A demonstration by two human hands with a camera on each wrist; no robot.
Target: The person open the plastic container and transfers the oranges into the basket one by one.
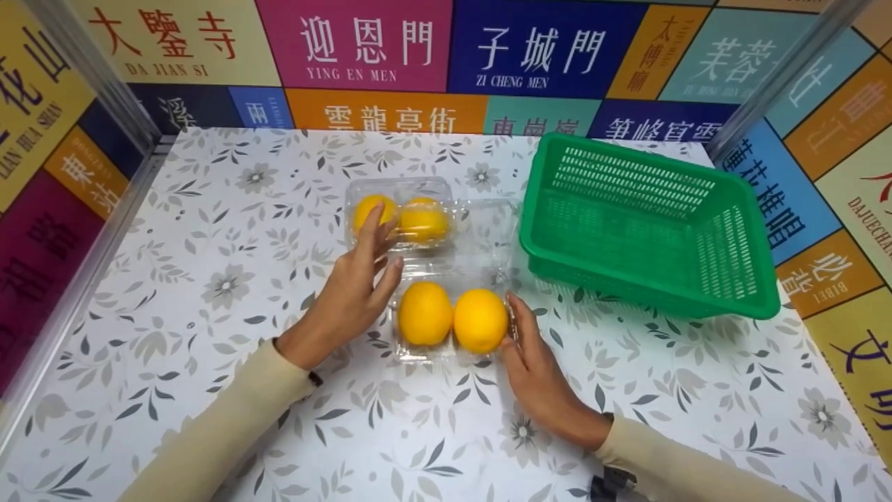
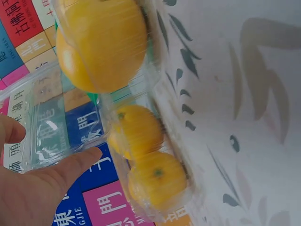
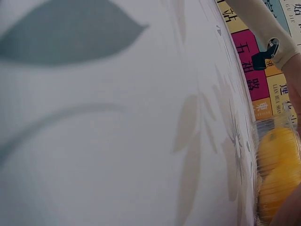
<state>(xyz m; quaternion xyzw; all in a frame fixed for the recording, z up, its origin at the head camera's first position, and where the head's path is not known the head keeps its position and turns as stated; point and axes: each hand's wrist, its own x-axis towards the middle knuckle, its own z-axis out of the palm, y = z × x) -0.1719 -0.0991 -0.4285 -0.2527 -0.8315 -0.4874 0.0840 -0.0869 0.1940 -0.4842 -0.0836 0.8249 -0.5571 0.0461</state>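
A clear plastic clamshell box (image 1: 446,355) lies on the table with two oranges (image 1: 425,313) in its base and its transparent lid (image 1: 481,233) raised toward the back. My left hand (image 1: 352,289) is at the lid's left end, thumb and fingers spread apart. In the left wrist view, the lid (image 2: 44,117) reaches between thumb and finger. Against the near box's right side, my right hand (image 1: 543,373) rests its thumb and fingers. Behind stands a second clear box (image 1: 401,187) holding two oranges (image 1: 424,219); my left fingers partly cover it.
A green plastic basket (image 1: 627,279) with slotted walls stands right of the boxes. The table (image 1: 230,418) wears a white floral covering. Printed panels (image 1: 355,45) form walls behind and at both sides.
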